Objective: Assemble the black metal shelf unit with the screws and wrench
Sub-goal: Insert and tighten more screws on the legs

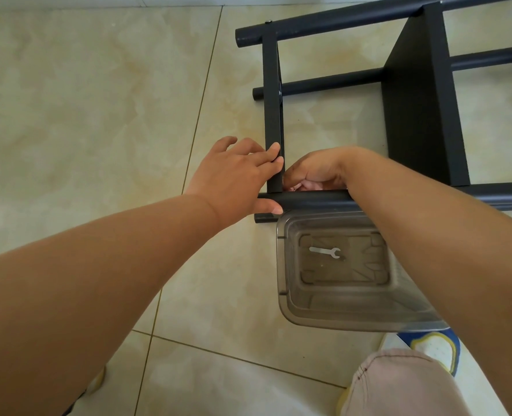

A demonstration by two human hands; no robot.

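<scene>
Black steel meets black steel at the corner where both hands work. The left hand clamps that joint: its fingers lie over the outer face of the end panel and its thumb hooks under the near tube, which pulls the two parts together, probably so that their holes line up. The right hand is tucked inside the same corner with its fingers curled downward against the panel's inner face; they seem to pinch something small, most likely a screw being started by hand, but the piece itself is hidden, so what it holds cannot be told.

Outward from there, the shelf unit lies on its side on the tiled floor, which brings this joint within easy reach of a crouching person. A second, wider shelf panel already stands between the tubes to the right, and two farther tubes pass through the end panel, so the frame looks mostly joined.

Just below the near tube a clear plastic bin sits close at hand, with the small silver wrench lying flat in its bottom, untouched. That fits finger-starting before tightening. A knee in pale trousers and a shoe show beside the bin.
</scene>
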